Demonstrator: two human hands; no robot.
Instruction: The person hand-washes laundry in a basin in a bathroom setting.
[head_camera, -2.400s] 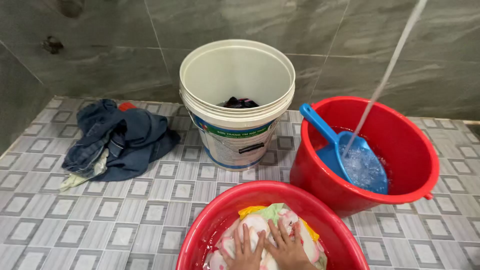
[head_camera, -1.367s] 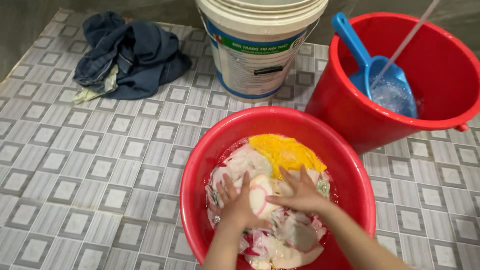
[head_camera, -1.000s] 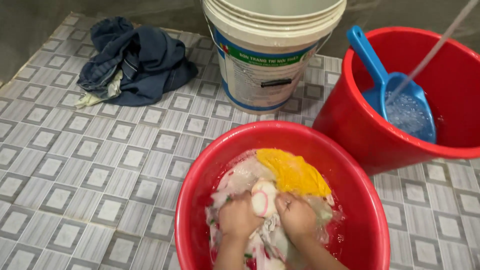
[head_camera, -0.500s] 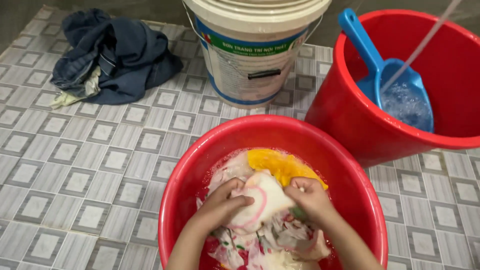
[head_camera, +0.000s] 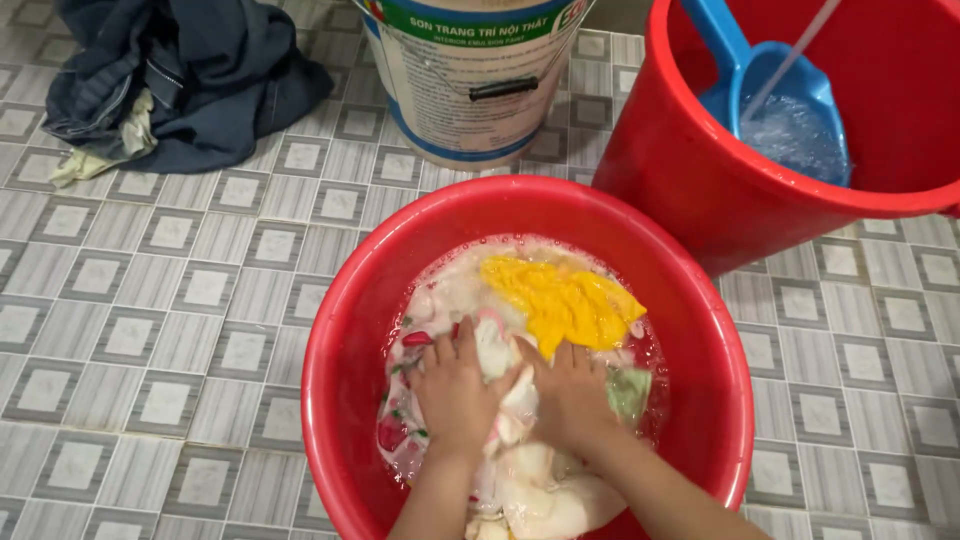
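The wet patterned cloth (head_camera: 505, 360) is pressed under both flat, open hands — left hand (head_camera: 455, 385), right hand (head_camera: 568, 392) — so suds could be splashed over the red basin (head_camera: 340, 330) rim by hard pushing.

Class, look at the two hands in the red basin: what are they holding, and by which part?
Both the left hand and right hand press on the wet white-and-pink cloth, bunching its middle; a closed grip cannot be told.
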